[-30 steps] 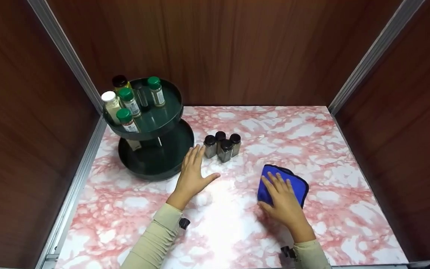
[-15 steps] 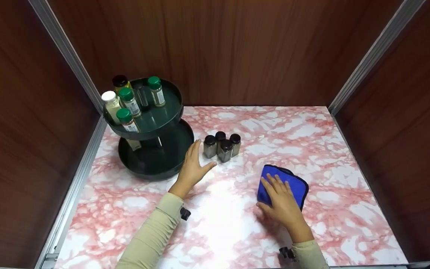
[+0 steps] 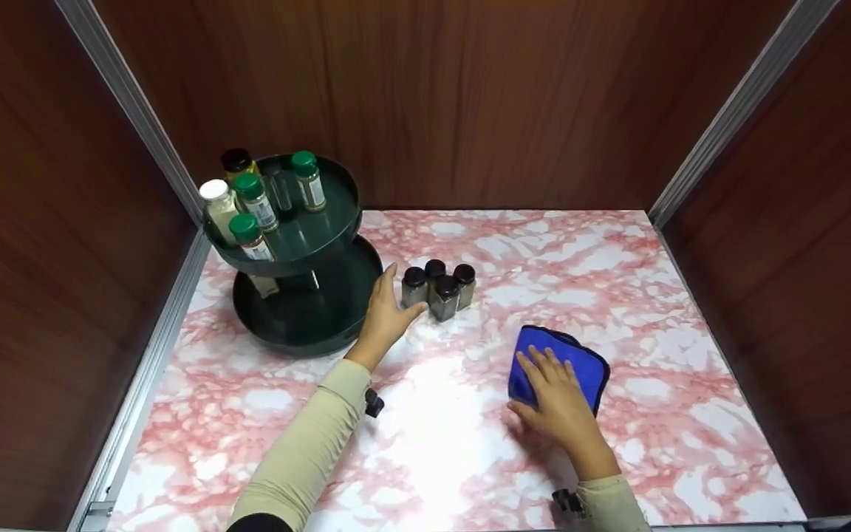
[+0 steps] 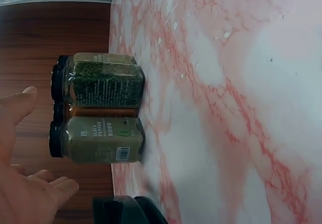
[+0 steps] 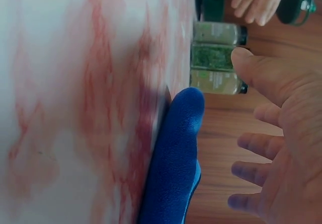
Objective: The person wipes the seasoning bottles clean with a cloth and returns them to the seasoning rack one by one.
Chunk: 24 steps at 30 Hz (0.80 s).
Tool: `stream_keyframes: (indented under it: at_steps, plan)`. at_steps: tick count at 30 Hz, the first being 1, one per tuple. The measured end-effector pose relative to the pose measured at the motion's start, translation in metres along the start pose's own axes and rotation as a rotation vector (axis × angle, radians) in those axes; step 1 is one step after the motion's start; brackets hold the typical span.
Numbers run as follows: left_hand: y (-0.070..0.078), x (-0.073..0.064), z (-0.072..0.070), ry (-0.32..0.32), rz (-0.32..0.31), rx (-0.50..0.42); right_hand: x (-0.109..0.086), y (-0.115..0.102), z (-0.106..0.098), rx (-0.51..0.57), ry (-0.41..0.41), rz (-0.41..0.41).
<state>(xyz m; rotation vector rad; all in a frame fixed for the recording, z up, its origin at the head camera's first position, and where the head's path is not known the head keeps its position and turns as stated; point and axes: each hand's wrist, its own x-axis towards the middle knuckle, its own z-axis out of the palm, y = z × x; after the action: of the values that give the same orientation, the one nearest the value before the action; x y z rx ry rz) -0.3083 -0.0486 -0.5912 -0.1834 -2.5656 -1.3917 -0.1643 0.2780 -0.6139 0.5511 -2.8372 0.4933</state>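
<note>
My left hand (image 3: 386, 319) reaches up at the left side of several square spice jars (image 3: 445, 304) with black caps, fingers extended and thumb apart. In the left wrist view, the nearest jar is labelled black pepper (image 4: 103, 139), and beside it stands a jar of green dried herbs (image 4: 108, 84). That view shows space between the fingers and the jars. On the right, my right hand (image 3: 560, 403) is spread over a folded blue cloth (image 3: 592, 373) with black edging. The right wrist view shows its straight fingers (image 5: 261, 144) raised above the cloth.
A dark green two-tier round tray stand (image 3: 322, 240) stands left of the jars, close to the left hand. Its upper tier carries a white-capped bottle (image 3: 222, 210) and several green-capped jars (image 3: 310, 182). Wood-look walls (image 3: 484, 103) enclose the marbled tabletop (image 3: 617, 258).
My left hand has moved up and slightly right, closer to the spice jars, its thumb now at the nearest ones. The right hand stays almost in place over the blue cloth.
</note>
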Motion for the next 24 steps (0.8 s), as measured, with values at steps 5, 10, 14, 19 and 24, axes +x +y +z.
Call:
stream_keyframes:
  at_steps: [5,10,14,19,24]
  plan:
    - [-0.002,0.007,0.005,-0.002,-0.041,0.003,0.0,0.0,0.0,0.006,-0.018,0.016]
    - [-0.004,0.016,0.009,-0.011,-0.073,0.008,0.0,0.002,-0.001,0.005,-0.028,0.025]
    - [-0.005,0.021,0.011,-0.027,-0.099,0.015,-0.001,0.003,0.0,-0.002,-0.028,0.03]
    - [-0.007,0.025,0.013,-0.03,-0.106,0.038,-0.003,0.004,0.002,-0.008,-0.037,0.035]
    - [-0.007,0.029,0.015,-0.045,-0.105,0.072,-0.004,0.006,0.002,-0.017,-0.051,0.037]
